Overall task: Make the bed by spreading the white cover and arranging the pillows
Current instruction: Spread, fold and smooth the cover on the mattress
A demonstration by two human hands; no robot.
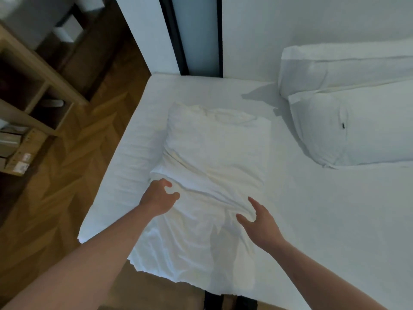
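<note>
White pillow (214, 148) lying flat on the bed (312, 220), near its 9 o'clock edge, with the loose end of its white cover (190, 249) wrinkled and hanging over the mattress edge at 6 o'clock. Left hand (159, 198) at the 8 o'clock side of the pillow, fingers and thumb curled; cannot tell if pinching a fold of the cover or only touching it. Right hand (261, 222) at about 5 o'clock of the pillow, fingers spread apart and a little bent, fingertips at the bunched fabric, not closed on it. Both forearms bare, reaching in from 6 o'clock.

Two more pillows at 2 o'clock: lower pillow (348, 130) lying on the sheet, upper pillow (348, 66) leaning against the white wall (290, 23) and touching the lower one. Well apart from the near pillow.

Wooden floor (67, 186) at 9 o'clock, with herringbone pattern. Wooden shelf unit (33, 90) at 10 o'clock, cardboard box (20, 153) under it. Dark vertical frame (176, 34) at 12 o'clock, behind the bed
</note>
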